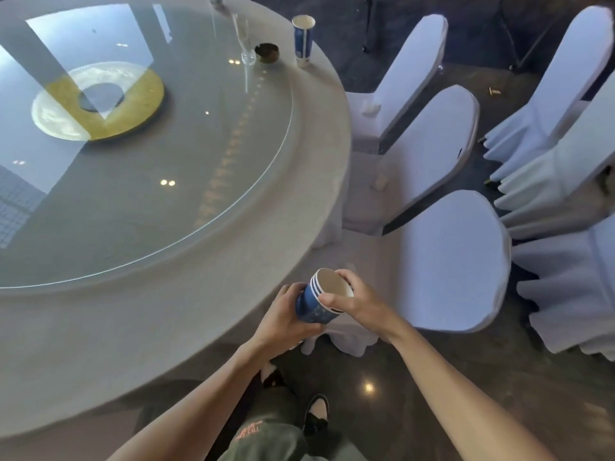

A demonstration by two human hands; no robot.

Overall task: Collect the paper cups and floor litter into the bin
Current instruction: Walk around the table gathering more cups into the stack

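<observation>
Both hands hold a stack of nested blue paper cups [316, 302] just off the near right edge of the round worktop [319, 181], above the floor. The left hand [286, 314] is closed around the lower body of the stack. The right hand [352, 297] grips the rim end, thumb on the near side and fingers over the far lip. The stack is tilted, its open mouth turned up and to the right; several white rims show one inside another.

A single blue-and-white paper cup [303, 39] stands upright at the far right edge of the worktop. Just left of it sits a dark ashtray [267, 53], and left of that a clear stemmed glass [245, 41]. Another item shows partly at the far edge, cut off by the frame. A glass turntable [199, 161] covers the middle of the worktop.

White-covered chairs [446, 261] line the right side. A small piece of litter [495, 91] lies on the dark floor [416, 394] at far right, between chairs. No bin is in view.
</observation>
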